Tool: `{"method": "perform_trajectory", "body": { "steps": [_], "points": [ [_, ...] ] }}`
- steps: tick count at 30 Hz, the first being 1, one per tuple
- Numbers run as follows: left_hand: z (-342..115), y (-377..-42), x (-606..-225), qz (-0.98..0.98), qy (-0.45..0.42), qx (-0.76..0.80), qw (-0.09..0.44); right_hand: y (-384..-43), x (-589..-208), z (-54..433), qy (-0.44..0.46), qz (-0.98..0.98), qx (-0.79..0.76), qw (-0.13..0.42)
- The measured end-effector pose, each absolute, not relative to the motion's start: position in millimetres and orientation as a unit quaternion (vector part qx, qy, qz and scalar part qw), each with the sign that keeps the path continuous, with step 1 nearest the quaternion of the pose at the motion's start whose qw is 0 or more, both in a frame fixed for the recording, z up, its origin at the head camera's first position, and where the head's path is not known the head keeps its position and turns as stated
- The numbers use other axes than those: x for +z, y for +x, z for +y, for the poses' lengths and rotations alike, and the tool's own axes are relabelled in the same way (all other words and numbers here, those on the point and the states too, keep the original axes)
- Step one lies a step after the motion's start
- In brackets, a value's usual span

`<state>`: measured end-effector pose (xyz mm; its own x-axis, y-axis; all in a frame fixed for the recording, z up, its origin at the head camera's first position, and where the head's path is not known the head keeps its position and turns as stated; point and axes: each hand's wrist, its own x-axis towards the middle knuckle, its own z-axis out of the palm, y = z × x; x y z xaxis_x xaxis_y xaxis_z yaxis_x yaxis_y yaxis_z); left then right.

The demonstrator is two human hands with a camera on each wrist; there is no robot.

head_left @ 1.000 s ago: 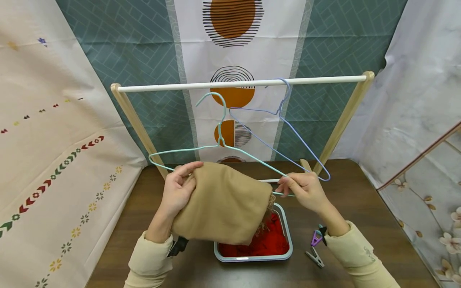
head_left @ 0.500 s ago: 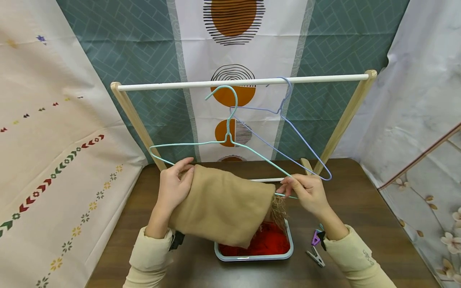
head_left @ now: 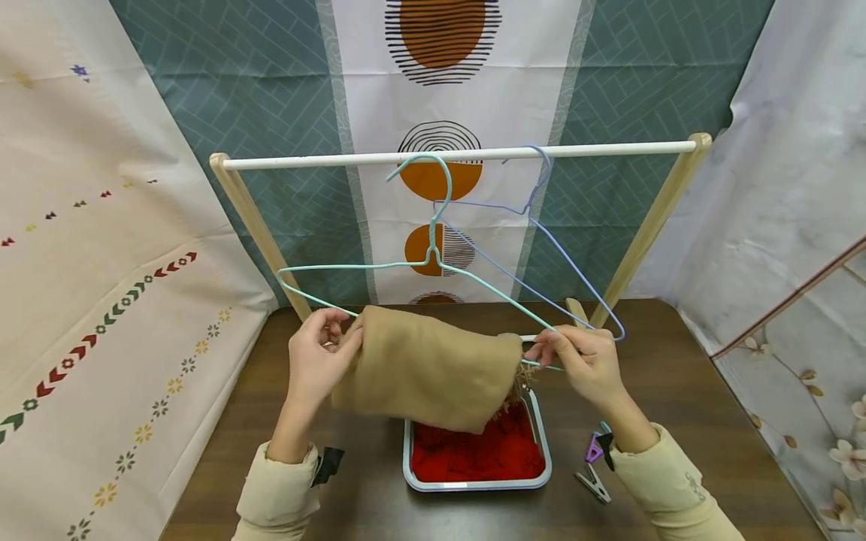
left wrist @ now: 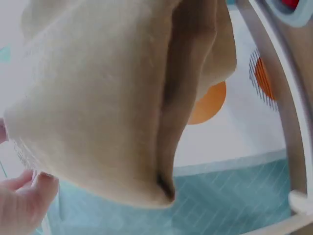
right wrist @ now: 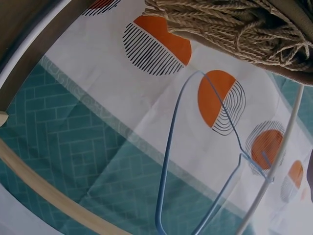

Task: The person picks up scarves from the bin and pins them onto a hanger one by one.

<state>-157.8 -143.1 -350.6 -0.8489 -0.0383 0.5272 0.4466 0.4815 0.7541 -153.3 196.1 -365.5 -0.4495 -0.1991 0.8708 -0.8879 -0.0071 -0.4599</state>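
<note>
One tray (head_left: 473, 487) of red fabric (head_left: 467, 462) sits by the tabletop's (head_left: 368, 485) near edge, clips (head_left: 595, 485) to its right. Above, I see the left hand (head_left: 318, 357) pinching the tan cloth (head_left: 433, 368), seemingly folded over the mint hanger's (head_left: 434, 240) lower bar — the right hand (head_left: 585, 364) grips the hanger's right end. I'd hold that end steady and spread the fold evenly. Beyond, a blue hanger (right wrist: 165, 164) hangs from the white rail (head_left: 338, 160).
</note>
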Motion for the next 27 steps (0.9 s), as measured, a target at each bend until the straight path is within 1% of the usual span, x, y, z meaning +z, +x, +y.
{"method": "perform_trajectory", "body": {
  "steps": [4, 5, 7, 10, 14, 23, 25, 27],
  "points": [
    [-144, -160, -355, -0.796, -0.080, -0.591, 0.107, -151, -362, 195, 0.426, -0.645, 0.556, 0.305],
    [-144, -161, -356, -0.787, -0.077, -0.606, 0.082, -150, -362, 195, 0.427, -0.648, 0.551, 0.306],
    [-144, -162, -358, -0.767, -0.084, -0.634, 0.057, -149, -360, 193, 0.429, -0.656, 0.538, 0.310],
    [-143, -163, -361, -0.743, -0.114, -0.657, 0.058, -143, -352, 189, 0.434, -0.665, 0.519, 0.316],
    [-140, -162, -361, -0.715, -0.147, -0.681, 0.060, -142, -350, 187, 0.434, -0.672, 0.505, 0.324],
    [-134, -164, -359, -0.706, -0.069, -0.705, 0.003, -154, -370, 194, 0.435, -0.677, 0.494, 0.330],
    [-133, -164, -359, -0.696, -0.059, -0.716, 0.005, -154, -371, 194, 0.436, -0.676, 0.493, 0.330],
    [-130, -164, -359, -0.692, -0.052, -0.720, 0.018, -154, -371, 194, 0.437, -0.675, 0.494, 0.330]
  ]
}}
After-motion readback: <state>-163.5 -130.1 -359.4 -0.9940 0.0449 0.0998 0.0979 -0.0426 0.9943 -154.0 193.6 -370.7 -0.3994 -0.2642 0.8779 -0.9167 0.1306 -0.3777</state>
